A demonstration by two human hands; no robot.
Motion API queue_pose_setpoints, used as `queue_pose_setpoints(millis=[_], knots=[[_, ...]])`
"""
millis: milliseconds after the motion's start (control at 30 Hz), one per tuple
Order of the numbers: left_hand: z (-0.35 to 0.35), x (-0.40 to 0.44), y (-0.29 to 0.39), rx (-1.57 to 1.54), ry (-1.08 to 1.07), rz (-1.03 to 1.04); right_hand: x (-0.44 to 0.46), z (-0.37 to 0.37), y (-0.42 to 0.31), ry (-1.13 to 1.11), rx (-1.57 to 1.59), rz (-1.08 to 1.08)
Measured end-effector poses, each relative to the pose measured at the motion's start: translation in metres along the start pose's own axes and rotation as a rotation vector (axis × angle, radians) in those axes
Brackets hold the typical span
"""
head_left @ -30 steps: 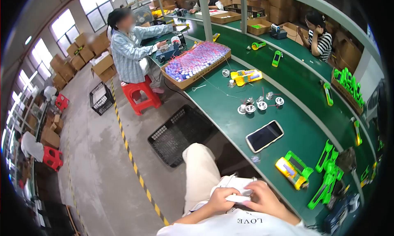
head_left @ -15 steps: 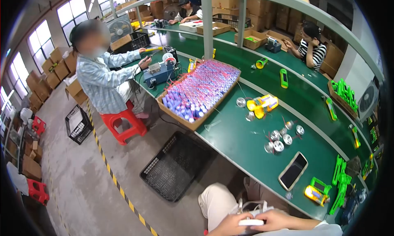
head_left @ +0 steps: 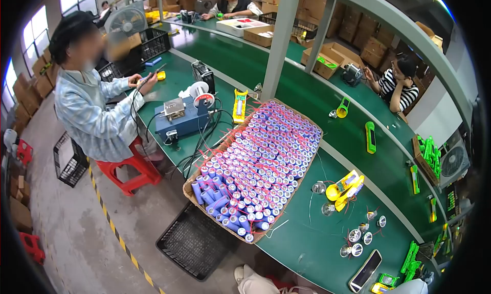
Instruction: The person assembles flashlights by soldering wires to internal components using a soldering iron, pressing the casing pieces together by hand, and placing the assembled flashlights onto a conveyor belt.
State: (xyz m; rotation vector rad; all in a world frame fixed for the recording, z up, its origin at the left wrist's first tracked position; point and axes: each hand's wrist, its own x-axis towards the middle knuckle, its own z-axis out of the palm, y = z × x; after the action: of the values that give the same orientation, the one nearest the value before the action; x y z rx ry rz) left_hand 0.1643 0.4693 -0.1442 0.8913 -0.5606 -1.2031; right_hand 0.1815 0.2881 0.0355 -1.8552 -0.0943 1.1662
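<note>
Neither of my hands shows in the head view at this moment; only my light trousers [head_left: 258, 282] and a pale piece of clothing [head_left: 412, 287] appear at the bottom edge. A phone [head_left: 365, 271] lies face up on the green table, close to that clothing. Beside it are a yellow-and-green casing [head_left: 384, 282] and bright green plastic frames [head_left: 410, 260]. Several round silver lamp reflectors [head_left: 355, 235] with red wires lie farther in. Past them sit yellow casings [head_left: 346, 190] with cells inside. A cardboard box [head_left: 191, 191] packed with purple battery cells [head_left: 261, 166] rests at the table's left edge.
A co-worker [head_left: 94, 110] on a red stool [head_left: 125, 171] holds a tool beside a blue soldering station [head_left: 180, 121]. A black crate [head_left: 189, 248] stands on the floor under the box. Grey posts [head_left: 280, 48] rise behind it. Green casings [head_left: 370, 138] lie along the conveyor.
The view has swung up and to the left, so the battery box looks larger and nearer. My two hands, which were together around a small white object over my lap, have left the frame.
</note>
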Motion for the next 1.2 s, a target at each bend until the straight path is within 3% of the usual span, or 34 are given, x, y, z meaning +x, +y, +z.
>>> queue_pose_setpoints(millis=[200,533,967,1033,1100,1200], knots=[[-0.047,0.043,-0.049,0.042,0.006,-0.153,0.019,-0.014,-0.001,-0.073,-0.009,-0.045],[-0.055,0.086,-0.098,0.119,0.038,-0.434,0.022,-0.015,0.024,-0.207,-0.007,-0.144],[-0.004,0.093,-0.215,0.325,0.106,-0.84,-0.049,0.083,0.112,-0.314,-0.017,-0.371],[-0.004,0.097,-0.23,0.506,-0.032,-0.751,-0.066,0.105,0.124,-0.349,-0.007,-0.403],[0.005,0.105,-0.244,0.951,-0.141,-0.655,-0.077,0.123,0.135,-0.381,0.005,-0.442],[0.038,0.11,-0.205,1.194,-0.189,-0.734,-0.085,0.135,0.134,-0.448,-0.078,-0.507]])
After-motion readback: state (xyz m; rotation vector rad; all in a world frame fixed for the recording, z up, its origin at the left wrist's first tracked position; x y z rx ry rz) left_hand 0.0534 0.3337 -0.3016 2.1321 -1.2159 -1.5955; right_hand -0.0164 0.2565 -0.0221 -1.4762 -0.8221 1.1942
